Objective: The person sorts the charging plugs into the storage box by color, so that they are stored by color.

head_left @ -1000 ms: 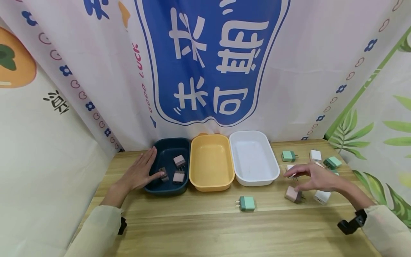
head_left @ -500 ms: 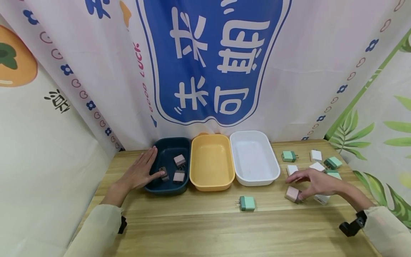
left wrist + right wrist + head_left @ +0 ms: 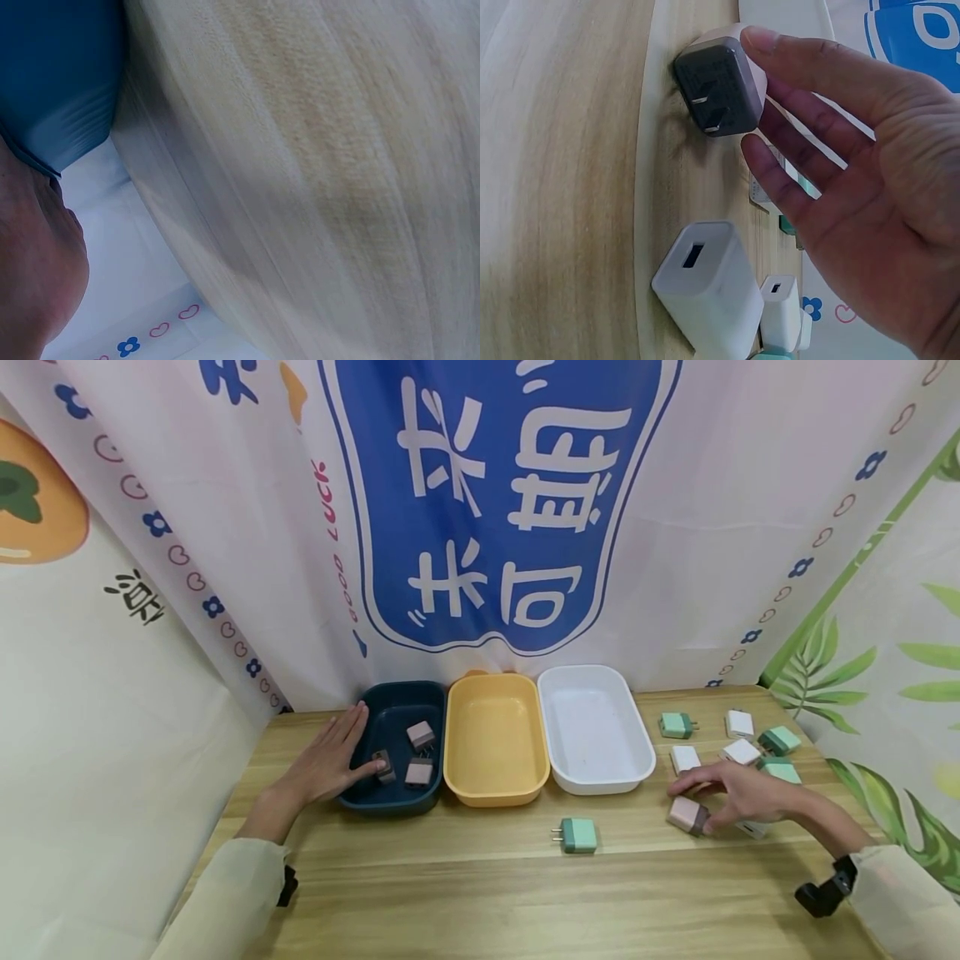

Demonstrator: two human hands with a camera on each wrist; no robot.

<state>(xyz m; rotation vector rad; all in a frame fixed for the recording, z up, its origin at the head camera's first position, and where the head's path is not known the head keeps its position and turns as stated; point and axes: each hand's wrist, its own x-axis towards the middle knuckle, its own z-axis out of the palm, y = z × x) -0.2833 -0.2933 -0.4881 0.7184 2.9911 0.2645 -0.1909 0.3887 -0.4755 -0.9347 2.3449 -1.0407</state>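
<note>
Pink charger (image 3: 685, 813) pinched on the table (image 3: 480, 893)'s right side

A pick-up seems to be in hand; a steady lift appears called for. The charger is gripped by the right hand (image 3: 750, 789), thumb against fingers, near a white charger (image 3: 709, 292). The blue tray (image 3: 397, 722) is touched by the left hand (image 3: 318, 768), its fingers straight. Since the earlier frame, the right fingers have been lowered.
</note>
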